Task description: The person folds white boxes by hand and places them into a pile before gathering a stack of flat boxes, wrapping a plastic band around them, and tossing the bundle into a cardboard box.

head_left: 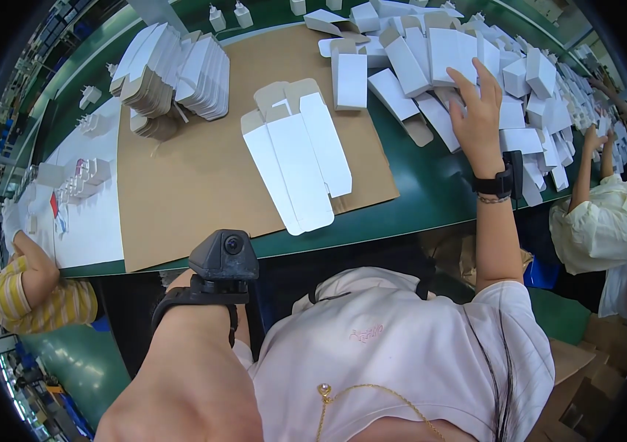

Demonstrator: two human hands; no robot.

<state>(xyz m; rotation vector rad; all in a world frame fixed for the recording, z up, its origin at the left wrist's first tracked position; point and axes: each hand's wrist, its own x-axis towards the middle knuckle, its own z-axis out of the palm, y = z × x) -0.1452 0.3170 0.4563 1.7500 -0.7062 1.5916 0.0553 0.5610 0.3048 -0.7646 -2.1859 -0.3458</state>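
Note:
My right hand (477,121) is over the near left part of a heap of white folded boxes (405,62), its fingers spread and nothing gripped in them. Whether the fingertips touch a box I cannot tell. A single flat white carton blank (295,158), its flaps unfolded, lies on a brown cardboard sheet (188,177) in front of me. My left forearm (192,361) comes up from the lower edge, wearing a black wrist camera (225,256). Behind that device my left hand is hidden, so its fingers do not show.
Stacked flat carton blanks (170,77) stand at the cardboard's far left. Small white bottles (242,15) line the green table's (372,230) far side. On the left, a person in a striped top (41,291) sits by a white sheet (96,221); another person (597,221) works at right.

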